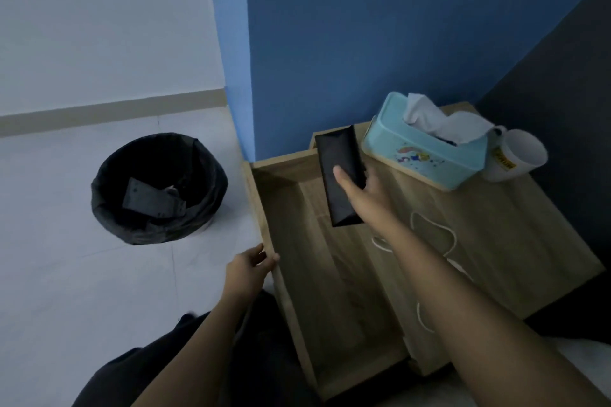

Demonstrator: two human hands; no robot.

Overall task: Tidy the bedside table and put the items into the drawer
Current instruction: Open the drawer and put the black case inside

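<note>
Left hand [249, 269] grips drawer [264, 228] edge; right hand [365, 190] clasps black case [337, 162] above it.

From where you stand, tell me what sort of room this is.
Probably a bedroom corner: a low wooden bedside table with its drawer pulled open stands against a blue wall, carrying a light-blue tissue box and white mug; a black-lined wastebasket sits nearby.

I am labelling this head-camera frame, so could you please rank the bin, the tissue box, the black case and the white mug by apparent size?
1. Bin with black liner, clearly largest.
2. Light blue tissue box.
3. Black case in the right hand.
4. White mug, partly hidden behind the box, so its rank against the case is unsure.
</note>
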